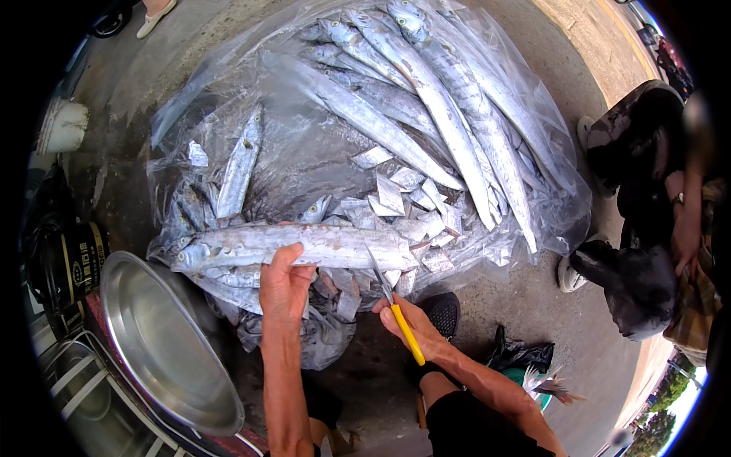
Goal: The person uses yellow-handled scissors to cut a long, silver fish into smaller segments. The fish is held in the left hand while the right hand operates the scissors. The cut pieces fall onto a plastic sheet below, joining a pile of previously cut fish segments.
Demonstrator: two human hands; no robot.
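A headed silver ribbonfish [342,247], its tail end cut off square, lies across the near side of a clear plastic sheet [297,137]. My left hand [285,280] grips its belly side near the middle, thumb on top. In my right hand [411,328] is a small knife with a yellow handle [407,334]. Its narrow blade [377,268] rests against the fish's side, toward the cut end. Cut fish pieces [391,197] lie in a heap just beyond and right of that fish. Whole ribbonfish [422,85] are spread over the far right of the sheet.
A steel basin [171,348] of cloudy liquid stands at my left, near a white bucket [64,125]. One partial fish [240,165] lies apart on the sheet. At right, a person [679,228] has a black plastic bag [628,285]. A green container [517,377] sits behind my right arm.
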